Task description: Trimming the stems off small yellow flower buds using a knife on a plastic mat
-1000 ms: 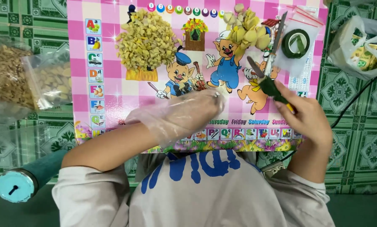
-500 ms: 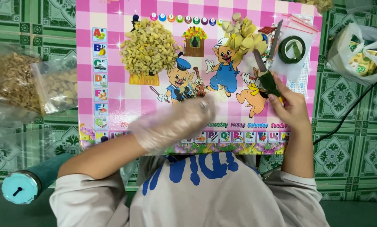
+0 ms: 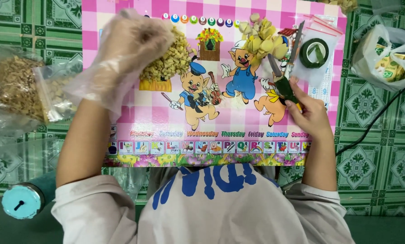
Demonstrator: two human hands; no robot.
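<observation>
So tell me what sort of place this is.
Probably a home floor used as a craft spot: green patterned floor tiles, a pink cartoon board as worktop, a pile of small tan pieces under the gloved left hand, and green tape roll.

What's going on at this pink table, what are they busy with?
A person sits at a pink cartoon-printed board. Their left hand, in a loose clear plastic glove, rests on a pile of small tan cut pieces. Their right hand holds scissors with green-wrapped handles, blades pointing toward a heap of yellow pieces. A roll of green tape lies beside that.
</observation>
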